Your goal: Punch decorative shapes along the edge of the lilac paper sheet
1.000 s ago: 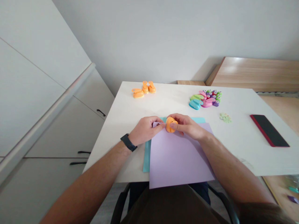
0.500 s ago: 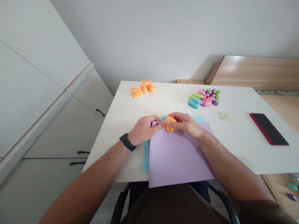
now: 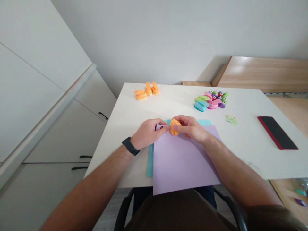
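Note:
An orange craft paper punch (image 3: 175, 127) sits at the top edge of a lilac paper sheet (image 3: 184, 163), with the paper's edge apparently inside it. My right hand (image 3: 191, 129) grips the punch between thumb and fingers. My left hand (image 3: 147, 133) pinches the lilac sheet just left of the punch, its fingertips almost against it. A teal paper sheet (image 3: 150, 163) lies under the lilac one, showing along its left and top edges. A black wristwatch (image 3: 130, 146) circles my left wrist.
The white table (image 3: 115, 154) holds several orange punches (image 3: 145, 90), a cluster of multicoloured punches (image 3: 210, 101), small green paper cut-outs (image 3: 232, 120) and a black-and-red phone (image 3: 277, 132). White cabinets (image 3: 72, 134) stand along the left side.
The punch and both hands sit slightly further left, and the whole view has shifted a little. My grip on the punch looks unchanged.

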Demonstrator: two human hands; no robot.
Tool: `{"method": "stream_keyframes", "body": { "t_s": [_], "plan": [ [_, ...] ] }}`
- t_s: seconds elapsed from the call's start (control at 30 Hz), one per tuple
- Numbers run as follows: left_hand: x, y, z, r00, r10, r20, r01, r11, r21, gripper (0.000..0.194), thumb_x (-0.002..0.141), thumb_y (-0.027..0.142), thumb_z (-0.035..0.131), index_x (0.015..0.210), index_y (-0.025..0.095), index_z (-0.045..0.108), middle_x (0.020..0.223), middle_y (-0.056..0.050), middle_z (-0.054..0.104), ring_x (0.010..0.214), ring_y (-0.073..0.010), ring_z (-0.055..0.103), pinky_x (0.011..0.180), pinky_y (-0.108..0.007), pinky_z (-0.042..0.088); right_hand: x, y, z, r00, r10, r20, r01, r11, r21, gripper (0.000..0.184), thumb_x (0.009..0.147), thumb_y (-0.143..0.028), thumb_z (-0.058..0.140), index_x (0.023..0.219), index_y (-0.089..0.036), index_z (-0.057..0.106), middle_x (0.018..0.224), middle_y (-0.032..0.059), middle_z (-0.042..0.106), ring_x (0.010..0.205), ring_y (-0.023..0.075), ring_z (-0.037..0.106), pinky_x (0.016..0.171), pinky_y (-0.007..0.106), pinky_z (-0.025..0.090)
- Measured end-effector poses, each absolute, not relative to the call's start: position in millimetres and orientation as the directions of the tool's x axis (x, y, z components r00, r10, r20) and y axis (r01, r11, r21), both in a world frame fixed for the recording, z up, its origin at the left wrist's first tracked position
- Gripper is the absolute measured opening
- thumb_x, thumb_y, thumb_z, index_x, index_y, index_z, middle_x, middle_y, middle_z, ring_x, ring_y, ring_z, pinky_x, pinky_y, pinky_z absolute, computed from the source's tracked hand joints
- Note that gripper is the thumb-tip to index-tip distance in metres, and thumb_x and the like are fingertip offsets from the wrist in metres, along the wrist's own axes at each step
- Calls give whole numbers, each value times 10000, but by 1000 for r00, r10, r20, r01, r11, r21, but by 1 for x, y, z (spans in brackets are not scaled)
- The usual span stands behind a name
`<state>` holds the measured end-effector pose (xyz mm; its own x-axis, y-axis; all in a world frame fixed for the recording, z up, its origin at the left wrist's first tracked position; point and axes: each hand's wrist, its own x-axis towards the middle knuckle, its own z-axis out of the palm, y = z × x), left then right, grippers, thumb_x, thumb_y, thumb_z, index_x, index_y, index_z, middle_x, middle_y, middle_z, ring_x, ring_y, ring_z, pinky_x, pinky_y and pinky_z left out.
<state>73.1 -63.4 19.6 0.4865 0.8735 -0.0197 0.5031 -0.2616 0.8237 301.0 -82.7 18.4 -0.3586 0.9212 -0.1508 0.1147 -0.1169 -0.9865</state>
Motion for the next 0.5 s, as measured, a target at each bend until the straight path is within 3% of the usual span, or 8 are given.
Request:
{"method": "stream_keyframes", "body": {
  "t_s": [0.17, 0.5],
  "plan": [
    [73, -63, 20, 493, 870, -15, 497, -267, 825, 316, 920, 466, 602, 952, 201, 771, 819, -13, 739, 675, -147, 592, 586, -252, 430, 301, -84, 22, -381, 917, -117, 119, -77, -990, 366, 846, -464, 748, 1007, -152, 642, 882, 57, 689, 713, 136, 557, 538, 240, 383],
    [73, -64, 17, 470, 881, -46, 512, -229, 828, 317, 905, 486, 622, 957, 205, 759, 804, -5, 732, 658, -142, 590, 582, -254, 432, 307, -80, 23, -244, 965, -95, 118, -68, -991, 466, 867, -533, 703, 1123, -144, 670, 859, 64, 665, 581, 100, 445, 454, 237, 299]
  ]
}}
